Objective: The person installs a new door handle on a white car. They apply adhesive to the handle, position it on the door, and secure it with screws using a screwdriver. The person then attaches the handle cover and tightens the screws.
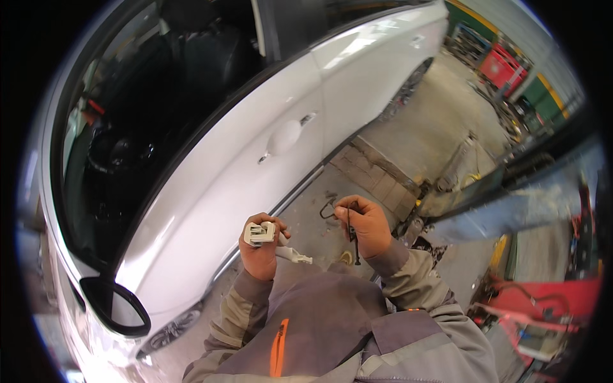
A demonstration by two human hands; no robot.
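My left hand [260, 255] is closed around a white car door handle [295, 255]; its narrow, notched end sticks out to the right, below the fingers. A white piece with a squared, hollow end [260, 234] shows on top of the same hand; I cannot tell whether it is separate. My right hand [365, 226] pinches thin black parts that look like gaskets. One forms a small open loop [327, 209] left of the fingertips, and a narrow black strip [353, 236] hangs down by the thumb. Both hands are apart, in front of my torso.
A white car [255, 121] stands close ahead and left; its door has a rounded recess [284, 138] with dark openings at both ends. The side mirror [118, 306] juts out at lower left. A blue-grey lift post [530, 210] and red equipment [543, 299] stand right.
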